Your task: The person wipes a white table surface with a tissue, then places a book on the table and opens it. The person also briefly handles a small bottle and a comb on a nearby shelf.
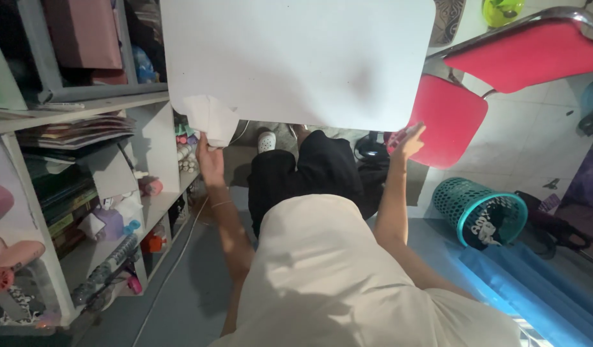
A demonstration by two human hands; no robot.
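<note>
A small white table (296,58) stands in front of me, its top bare. My left hand (209,157) grips a crumpled white tissue (209,115) that lies over the table's near left corner. My right hand (409,141) reaches under the table's near right corner, fingers closed on a small pink thing that I cannot make out, just in front of the red chair seat (447,119). My legs in black trousers and a white shoe (266,141) show under the table.
A white shelf unit (142,148) crammed with books, bottles and small items stands at the left. A red chair back (534,54) is at the upper right. A teal mesh basket (479,212) lies tilted on the floor at the right, beside a blue mat (534,289).
</note>
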